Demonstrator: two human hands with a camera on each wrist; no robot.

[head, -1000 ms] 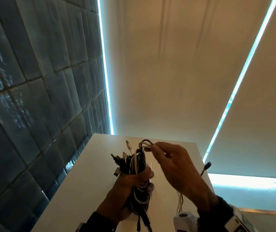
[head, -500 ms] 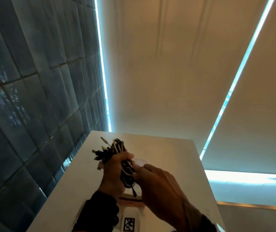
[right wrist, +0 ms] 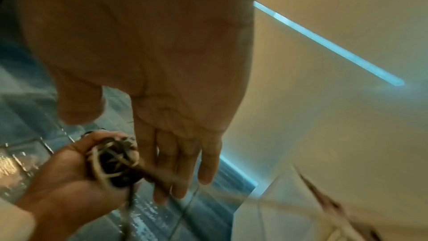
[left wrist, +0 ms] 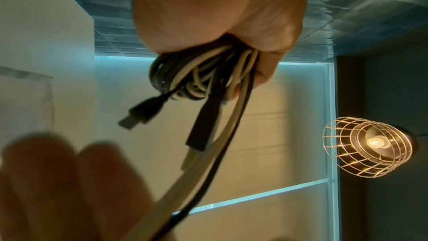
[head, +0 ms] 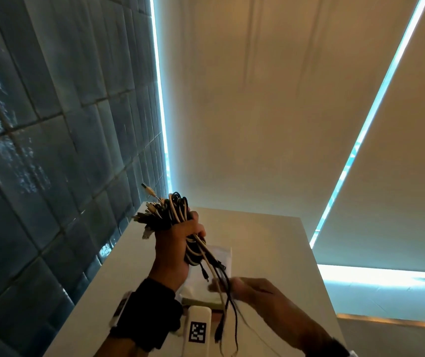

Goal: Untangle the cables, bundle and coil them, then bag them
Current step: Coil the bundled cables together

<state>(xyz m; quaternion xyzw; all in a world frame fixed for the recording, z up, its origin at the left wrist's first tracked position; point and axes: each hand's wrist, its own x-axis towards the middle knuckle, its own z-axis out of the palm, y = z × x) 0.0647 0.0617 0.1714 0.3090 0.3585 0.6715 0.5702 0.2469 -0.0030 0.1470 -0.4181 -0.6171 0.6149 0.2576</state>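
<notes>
Dark wall tiles (head: 38, 150) at left; white worktop (head: 270, 240) below. Left hand (head: 178, 243) clamps the cable bundle (head: 175, 212), held above the worktop. Loose tails (head: 221, 287) run past the right hand (head: 262, 295), fingers straight, gripping nothing. Coiling step; next, wrap tails in.

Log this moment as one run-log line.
left hand: grips cable bundle | right hand: fingers straight, at loose cable ends | bag: on table, not yet filled
</notes>
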